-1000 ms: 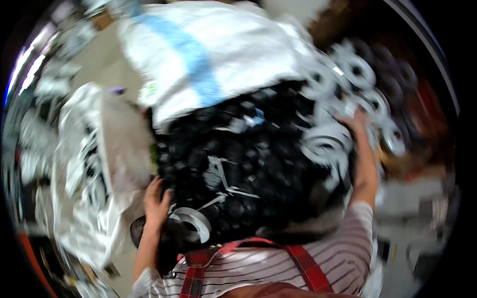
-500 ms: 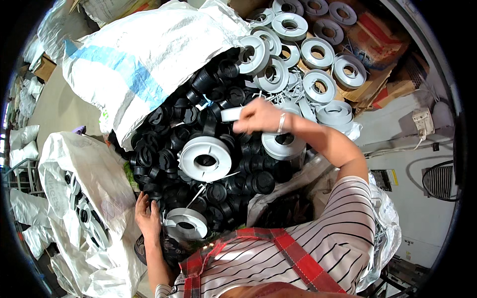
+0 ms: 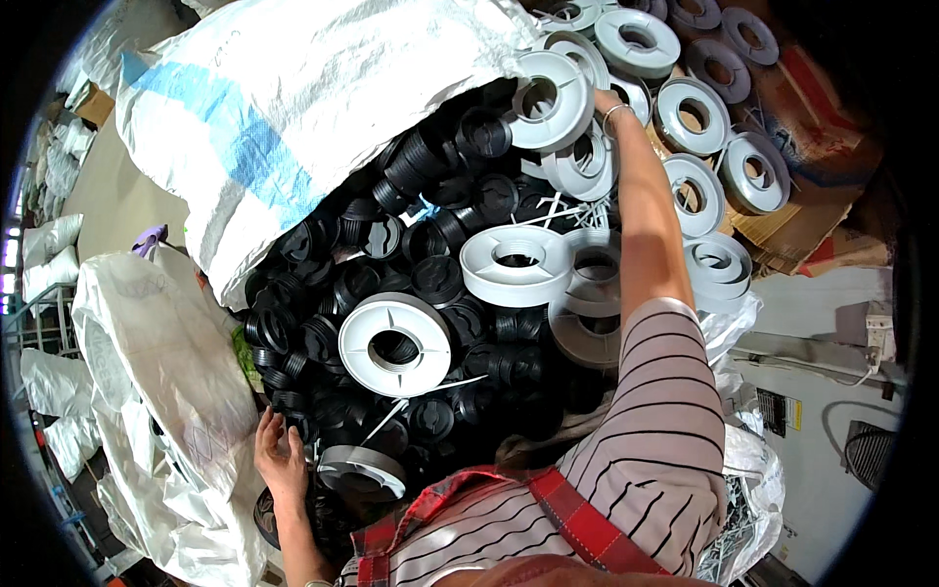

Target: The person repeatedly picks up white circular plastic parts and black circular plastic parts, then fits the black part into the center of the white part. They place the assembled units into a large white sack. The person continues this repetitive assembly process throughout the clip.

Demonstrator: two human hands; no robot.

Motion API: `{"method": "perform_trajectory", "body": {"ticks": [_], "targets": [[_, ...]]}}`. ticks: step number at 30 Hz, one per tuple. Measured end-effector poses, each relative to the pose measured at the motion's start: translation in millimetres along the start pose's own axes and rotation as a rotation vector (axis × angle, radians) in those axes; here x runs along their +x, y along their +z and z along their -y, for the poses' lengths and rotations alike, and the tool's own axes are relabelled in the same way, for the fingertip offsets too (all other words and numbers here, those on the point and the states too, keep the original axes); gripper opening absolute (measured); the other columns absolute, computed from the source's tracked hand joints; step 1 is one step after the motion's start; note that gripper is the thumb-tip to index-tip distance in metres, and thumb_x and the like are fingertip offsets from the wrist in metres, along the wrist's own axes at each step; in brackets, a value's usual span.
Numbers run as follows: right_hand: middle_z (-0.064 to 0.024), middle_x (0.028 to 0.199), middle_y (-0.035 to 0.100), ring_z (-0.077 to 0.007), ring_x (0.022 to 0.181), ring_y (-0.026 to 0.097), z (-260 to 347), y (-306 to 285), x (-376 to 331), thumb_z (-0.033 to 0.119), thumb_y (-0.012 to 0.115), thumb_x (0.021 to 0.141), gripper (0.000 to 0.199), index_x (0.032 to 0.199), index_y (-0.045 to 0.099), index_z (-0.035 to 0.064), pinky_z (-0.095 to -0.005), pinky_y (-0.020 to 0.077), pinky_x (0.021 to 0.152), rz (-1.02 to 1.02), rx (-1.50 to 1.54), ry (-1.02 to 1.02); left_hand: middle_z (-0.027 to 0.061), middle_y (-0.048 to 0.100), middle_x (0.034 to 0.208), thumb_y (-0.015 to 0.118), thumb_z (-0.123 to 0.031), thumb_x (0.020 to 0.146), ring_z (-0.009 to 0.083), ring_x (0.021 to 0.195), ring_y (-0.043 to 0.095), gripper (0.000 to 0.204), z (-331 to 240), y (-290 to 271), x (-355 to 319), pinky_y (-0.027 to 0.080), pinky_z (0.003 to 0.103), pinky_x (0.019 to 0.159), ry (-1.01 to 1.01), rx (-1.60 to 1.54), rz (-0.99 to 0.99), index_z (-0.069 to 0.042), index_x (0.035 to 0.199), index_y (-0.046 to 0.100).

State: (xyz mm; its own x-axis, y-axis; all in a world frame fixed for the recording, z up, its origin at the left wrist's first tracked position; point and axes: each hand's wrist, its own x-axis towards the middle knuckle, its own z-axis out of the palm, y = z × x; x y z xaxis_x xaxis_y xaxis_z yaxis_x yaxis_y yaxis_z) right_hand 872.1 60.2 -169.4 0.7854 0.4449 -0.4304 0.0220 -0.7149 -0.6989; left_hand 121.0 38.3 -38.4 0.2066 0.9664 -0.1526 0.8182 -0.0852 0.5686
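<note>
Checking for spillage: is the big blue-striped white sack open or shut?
Open. Black parts spread out from beneath the white sack at its near edge; its far end is cut off.

Two hands are seen: one left hand [image 3: 282, 460] between 7 and 8 o'clock, one right hand [image 3: 606, 101], partly hidden, at 1 o'clock. Five pale rings are counted on the black pile: one ring [image 3: 362, 340] toward 8 o'clock, one [image 3: 515, 290] toward 2, one [image 3: 592, 243] near 3, one [image 3: 575, 338] near 4, one [image 3: 364, 458] at 7. At least twelve more grey rings [image 3: 690, 86] are clustered between 1 and 2 o'clock. Dozens of black caps [image 3: 437, 281] are heaped too densely to be counted exactly, as are many pale sticks [image 3: 592, 212]. Two large white sacks are seen: one blue-striped sack [image 3: 323, 88] at 11 o'clock, one plainer sack [image 3: 161, 333] between 8 and 9. One clear bag [image 3: 748, 509] is seen at 4.
</note>
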Motion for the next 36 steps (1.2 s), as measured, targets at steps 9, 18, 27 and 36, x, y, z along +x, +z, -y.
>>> {"method": "perform_trajectory", "body": {"ticks": [9,18,27,36], "targets": [[-0.0123,0.105,0.061,-0.0217,0.09,0.06,-26.5,-16.9,-124.8,0.029,0.07,0.067,0.059,0.115,0.054,-0.0002,-0.0341,0.0478,0.08,0.443,0.127,-0.362,0.0152,0.051,0.126,0.056,-0.009,0.087,0.0214,0.102,0.057,0.028,-15.8,-3.3,-2.5,0.046,0.03,0.085,0.115,-0.088,0.037,0.009,0.109,0.057],[-0.0168,0.095,0.063,-0.0304,0.083,0.062,13.0,74.3,-240.1,0.028,0.062,0.071,0.027,0.09,0.064,0.0087,-0.0386,0.0502,0.072,0.117,-0.701,-1.519,0.0157,0.056,0.119,0.057,-0.009,0.087,0.0204,0.103,0.056,0.032,-6.0,-8.5,-10.1,0.045,0.029,0.088,0.12,-0.239,-0.039,0.008,0.114,0.054],[-0.0079,0.084,0.067,-0.0172,0.078,0.062,60.7,12.3,-389.9,0.032,0.07,0.072,0.034,0.088,0.067,0.0028,-0.0303,0.0488,0.071,0.879,-0.248,-0.866,0.0168,0.059,0.114,0.056,-0.012,0.088,0.023,0.103,0.057,0.038,6.6,-3.5,-3.7,0.043,0.031,0.09,0.114,-0.158,-0.071,0.009,0.118,0.051],[-0.0304,0.123,0.049,-0.0354,0.118,0.049,-66.6,-197.4,-124.0,0.076,0.056,0.062,0.116,0.129,0.031,-0.0155,-0.0444,0.0366,0.097,-0.712,-0.582,0.137,0.0177,0.057,0.116,0.056,-0.012,0.088,0.023,0.098,0.059,0.036,6.6,9.3,-1.3,0.046,0.03,0.085,0.026,-0.008,-0.076,0.009,0.117,0.052]]}}
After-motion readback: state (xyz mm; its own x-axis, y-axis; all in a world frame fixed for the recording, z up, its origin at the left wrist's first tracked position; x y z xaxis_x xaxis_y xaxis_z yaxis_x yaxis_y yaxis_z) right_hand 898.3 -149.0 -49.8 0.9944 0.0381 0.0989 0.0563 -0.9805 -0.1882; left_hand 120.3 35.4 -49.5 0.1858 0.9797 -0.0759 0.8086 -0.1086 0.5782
